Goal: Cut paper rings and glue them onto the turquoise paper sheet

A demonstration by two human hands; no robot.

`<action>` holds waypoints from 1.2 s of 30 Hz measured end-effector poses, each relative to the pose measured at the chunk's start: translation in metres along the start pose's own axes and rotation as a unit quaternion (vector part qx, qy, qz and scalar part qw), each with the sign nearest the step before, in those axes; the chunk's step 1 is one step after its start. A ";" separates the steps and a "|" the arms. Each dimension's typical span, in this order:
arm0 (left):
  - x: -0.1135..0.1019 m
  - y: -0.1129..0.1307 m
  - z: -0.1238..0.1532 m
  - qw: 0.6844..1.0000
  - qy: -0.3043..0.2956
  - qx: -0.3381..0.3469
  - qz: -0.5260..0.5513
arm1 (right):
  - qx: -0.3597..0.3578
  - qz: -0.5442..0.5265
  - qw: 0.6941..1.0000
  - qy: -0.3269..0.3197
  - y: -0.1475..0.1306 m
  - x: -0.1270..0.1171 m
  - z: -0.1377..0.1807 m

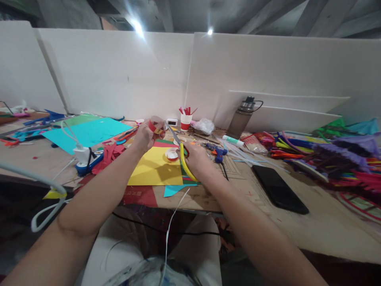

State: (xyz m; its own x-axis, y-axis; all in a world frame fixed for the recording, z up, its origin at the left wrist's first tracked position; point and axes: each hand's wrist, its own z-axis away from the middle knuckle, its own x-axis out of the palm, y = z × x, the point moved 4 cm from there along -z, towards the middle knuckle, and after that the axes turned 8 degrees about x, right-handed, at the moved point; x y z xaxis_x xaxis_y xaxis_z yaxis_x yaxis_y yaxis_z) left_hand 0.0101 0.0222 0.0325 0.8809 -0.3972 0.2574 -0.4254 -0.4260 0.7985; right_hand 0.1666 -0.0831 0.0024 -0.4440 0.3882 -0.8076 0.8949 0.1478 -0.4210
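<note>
Head view: a person's two bare forearms reached out toward 12 o'clock over a cluttered desk (312, 222).
Left hand: the left hand (146, 137) was raised just above the desk at about 11 o'clock, its fingers (157, 131) pinched on a small curled red strip (152, 126).
Right hand: the right hand (199, 159) sat at about 1 o'clock, its fingers clenched around the yellow handles of the scissors (184, 163).
Strip and blades: the grey blades pointed toward 11 o'clock, and their tip lay just beside the strip, at the strip's 4 o'clock. Whether metal touched paper could not be told.
Progress: strip and scissors were both in hand and lined up. No fresh cut showed on the strip, so the cutting itself looked not yet done.
Under the hands: a yellow sheet (154, 169) lay flat with a small tape roll (172, 155) on it, between the two hands.
Around: a cyan sheet (86, 133) lay at 10 o'clock. A paper cup (186, 119) stood at 12, a bottle (242, 117) at 1, and a black phone (278, 188) lay at 3.
</note>
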 end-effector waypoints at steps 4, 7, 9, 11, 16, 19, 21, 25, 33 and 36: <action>-0.003 -0.001 -0.002 1.000 0.019 -0.018 0.010 | -0.006 0.001 1.000 -0.003 0.000 -0.001 0.000; -0.004 -0.004 -0.002 0.999 0.017 -0.026 0.014 | -0.020 -0.006 1.000 0.001 0.001 -0.002 0.000; -0.003 -0.006 0.000 0.999 -0.005 -0.032 0.006 | -0.026 -0.009 1.000 0.005 0.001 -0.002 0.000; 0.000 -0.008 0.001 0.999 -0.039 -0.035 0.001 | -0.025 -0.002 1.000 0.011 0.002 -0.003 0.000; 0.002 -0.006 0.002 0.997 -0.058 -0.042 0.006 | -0.008 0.017 1.000 0.002 0.001 -0.004 0.001; 0.002 -0.004 0.003 0.997 -0.047 -0.055 0.001 | -0.006 0.012 1.000 -0.004 0.000 -0.004 0.000; 0.002 -0.001 0.004 0.997 -0.037 -0.066 -0.005 | -0.010 0.012 1.000 -0.004 -0.001 -0.004 0.000; 0.004 0.002 0.006 0.995 -0.040 -0.090 -0.019 | -0.013 0.015 1.000 -0.002 0.001 -0.002 -0.001; -0.007 -0.002 -0.004 0.998 0.041 -0.044 -0.024 | -0.019 -0.007 1.000 0.009 0.003 -0.002 -0.001; -0.007 -0.003 -0.004 0.998 0.044 -0.037 -0.012 | -0.026 -0.001 1.000 0.007 0.002 -0.003 0.000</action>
State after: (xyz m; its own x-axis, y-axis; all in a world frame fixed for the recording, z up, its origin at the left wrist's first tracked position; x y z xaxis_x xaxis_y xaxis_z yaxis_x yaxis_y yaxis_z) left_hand 0.0058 0.0296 0.0302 0.9071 -0.3134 0.2811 -0.3898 -0.3729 0.8420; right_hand 0.1692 -0.0840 0.0038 -0.4448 0.4013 -0.8007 0.8956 0.1960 -0.3993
